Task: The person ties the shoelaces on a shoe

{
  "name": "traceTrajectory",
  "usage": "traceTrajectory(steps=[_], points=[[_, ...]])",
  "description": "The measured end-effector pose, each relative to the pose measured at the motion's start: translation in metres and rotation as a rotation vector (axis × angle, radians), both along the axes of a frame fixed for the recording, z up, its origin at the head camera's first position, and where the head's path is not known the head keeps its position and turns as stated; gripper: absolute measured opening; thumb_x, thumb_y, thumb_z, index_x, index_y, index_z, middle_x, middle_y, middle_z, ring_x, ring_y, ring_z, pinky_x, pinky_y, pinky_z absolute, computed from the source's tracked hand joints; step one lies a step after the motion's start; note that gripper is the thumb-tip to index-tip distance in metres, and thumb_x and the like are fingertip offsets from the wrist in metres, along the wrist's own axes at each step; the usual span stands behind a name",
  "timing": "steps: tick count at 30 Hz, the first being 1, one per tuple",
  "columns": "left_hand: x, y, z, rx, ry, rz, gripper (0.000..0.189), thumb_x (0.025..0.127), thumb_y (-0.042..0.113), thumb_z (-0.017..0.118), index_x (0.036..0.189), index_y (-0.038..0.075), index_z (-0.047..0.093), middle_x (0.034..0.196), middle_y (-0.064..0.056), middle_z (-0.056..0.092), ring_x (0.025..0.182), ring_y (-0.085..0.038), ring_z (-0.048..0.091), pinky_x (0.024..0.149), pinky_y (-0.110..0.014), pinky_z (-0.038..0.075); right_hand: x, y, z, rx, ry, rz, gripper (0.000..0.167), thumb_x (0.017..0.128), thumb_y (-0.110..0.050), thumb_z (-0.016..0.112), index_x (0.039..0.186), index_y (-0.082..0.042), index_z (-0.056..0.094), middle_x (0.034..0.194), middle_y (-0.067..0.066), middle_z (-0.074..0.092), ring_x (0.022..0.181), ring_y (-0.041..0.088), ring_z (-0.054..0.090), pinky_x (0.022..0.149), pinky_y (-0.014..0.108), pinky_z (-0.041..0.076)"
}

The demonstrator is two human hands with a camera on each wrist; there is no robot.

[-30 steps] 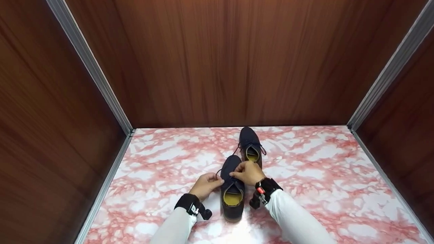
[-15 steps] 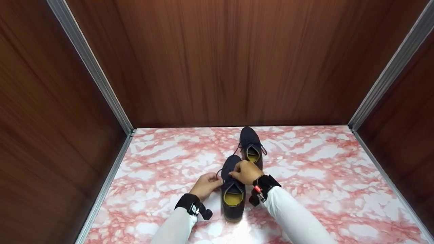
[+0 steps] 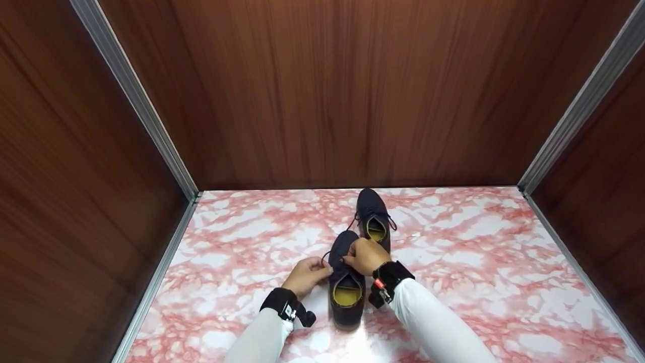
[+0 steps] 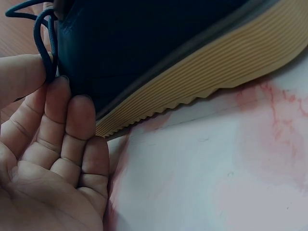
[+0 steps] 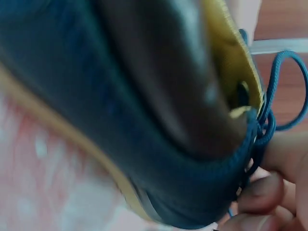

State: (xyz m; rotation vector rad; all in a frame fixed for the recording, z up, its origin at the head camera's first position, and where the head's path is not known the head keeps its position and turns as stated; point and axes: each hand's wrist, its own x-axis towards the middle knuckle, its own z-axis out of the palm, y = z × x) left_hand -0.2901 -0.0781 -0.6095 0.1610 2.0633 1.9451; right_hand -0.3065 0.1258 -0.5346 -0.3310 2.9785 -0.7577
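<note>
A navy lace-up shoe with a yellow lining and a ribbed tan sole stands on the floor, toe pointing away. My left hand is at its left side, pinching a looped blue shoelace between thumb and forefinger, the other fingertips against the upper. From the right, my right hand reaches over the lacing with thumb and fingertips drawn together on the lace. In the right wrist view a lace loop rises from the eyelets beside those fingers. The palm hides part of the shoe's front.
A second navy shoe stands just ahead and slightly right, its laces loose at both sides and its heel partly behind my right hand. The floor is red-and-white marbled. Brown wood-grain panels rise at the back and both sides.
My right wrist has shifted slightly left, its fingertips staying over the lacing. The left hand and both shoes look almost still.
</note>
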Motion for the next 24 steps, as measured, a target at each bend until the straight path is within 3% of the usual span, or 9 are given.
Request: traceTrajectory(steps=[4, 8, 16, 24], points=[[0.001, 0.001, 0.0, 0.017, 0.003, 0.002, 0.003, 0.095, 0.007, 0.07, 0.092, 0.006, 0.069, 0.079, 0.008, 0.066, 0.076, -0.013, 0.063, 0.072, -0.028, 0.054, -0.001, -0.003, 0.004, 0.149, -0.007, 0.018, 0.033, 0.091, -0.039, 0.081, 0.066, -0.02, 0.07, 0.076, 0.001, 0.074, 0.076, 0.023, 0.072, 0.069, 0.044, 0.057], [0.002, 0.001, 0.0, 0.03, 0.003, 0.002, 0.008, 0.095, 0.008, 0.071, 0.096, 0.0, 0.068, 0.078, 0.008, 0.066, 0.075, -0.013, 0.063, 0.072, -0.028, 0.054, -0.004, -0.004, 0.005, 0.182, -0.055, 0.04, 0.031, 0.092, -0.04, 0.079, 0.071, -0.02, 0.071, 0.082, 0.003, 0.075, 0.082, 0.025, 0.073, 0.074, 0.045, 0.058], [0.002, 0.001, 0.0, 0.014, 0.004, -0.009, 0.018, 0.094, 0.013, 0.075, 0.098, -0.003, 0.067, 0.078, 0.004, 0.065, 0.072, -0.014, 0.063, 0.071, -0.027, 0.053, -0.007, -0.001, 0.003, 0.003, -0.118, 0.022, 0.039, 0.094, -0.026, 0.078, 0.061, -0.015, 0.059, 0.062, -0.004, 0.056, 0.061, 0.014, 0.054, 0.059, 0.029, 0.044], [0.001, 0.0, -0.001, 0.006, -0.002, -0.004, 0.014, 0.094, 0.014, 0.076, 0.096, 0.002, 0.068, 0.077, 0.005, 0.066, 0.074, -0.014, 0.063, 0.072, -0.028, 0.055, -0.003, 0.005, -0.007, -0.204, -0.019, -0.007, 0.027, 0.098, -0.02, 0.071, 0.075, -0.012, 0.06, 0.07, -0.002, 0.057, 0.066, 0.013, 0.054, 0.065, 0.029, 0.045]])
